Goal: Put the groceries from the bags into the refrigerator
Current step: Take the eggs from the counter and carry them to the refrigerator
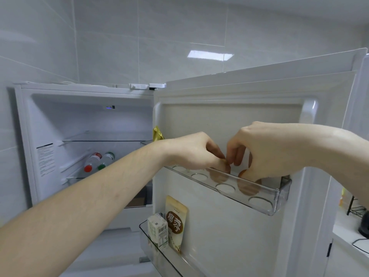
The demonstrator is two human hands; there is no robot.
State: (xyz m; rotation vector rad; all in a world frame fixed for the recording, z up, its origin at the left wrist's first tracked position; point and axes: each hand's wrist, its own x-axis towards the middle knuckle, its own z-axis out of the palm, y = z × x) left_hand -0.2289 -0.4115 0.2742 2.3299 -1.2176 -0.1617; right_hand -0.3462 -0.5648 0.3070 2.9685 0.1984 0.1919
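Both hands, left (196,150) and right (265,148), over brown eggs (248,186) in door tray (279,198)

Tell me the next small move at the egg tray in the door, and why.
Probably lower the egg pinched by the left hand into an empty cup of the egg tray. Both hands hover over the tray, the right hand near brown eggs already seated, and several round cups are still empty.

The right hand (267,150) covers most of the egg (242,173) beneath it. At three o'clock, a wire rack (354,206) and dark object (363,228) are cropped by the edge.
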